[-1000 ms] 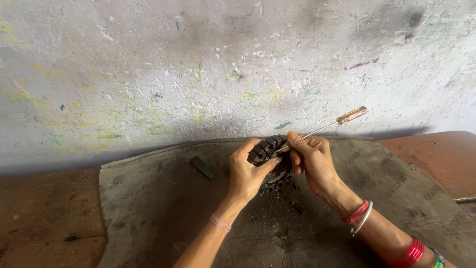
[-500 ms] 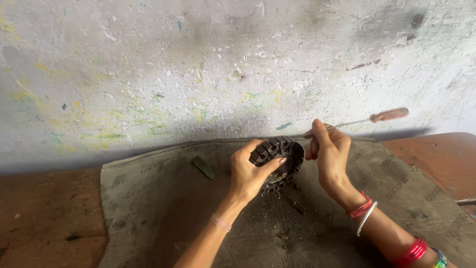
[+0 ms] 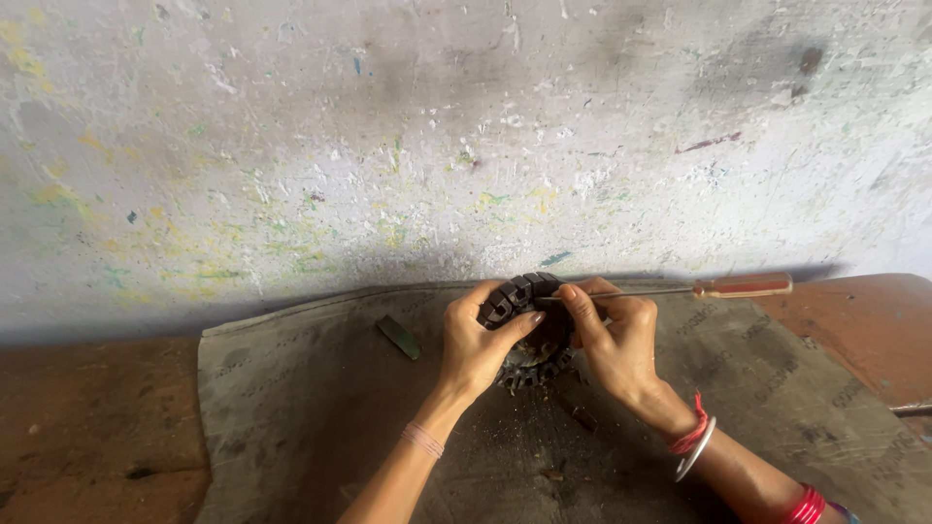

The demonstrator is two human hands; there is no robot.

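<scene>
item: ring (image 3: 519, 291), black, toothed and ribbed round its rim, dirty; held upright on the mat (image 3: 291, 408), near its far edge by the wall (image 3: 388, 146).
left hand (image 3: 481, 340): fingers curled shut round the ring's near side.
right hand (image 3: 616, 340): fingers closed on a screwdriver (image 3: 680, 289); thin shaft lies level, tip at the ring, orange-brown handle sticks out to the right.
surroundings: grey mat over a brown bench (image 3: 87, 427); small dark green bar (image 3: 399, 337) lies left of the hands, apart; dark crumbs (image 3: 582, 417) under the ring; paint-flecked wall behind.
</scene>
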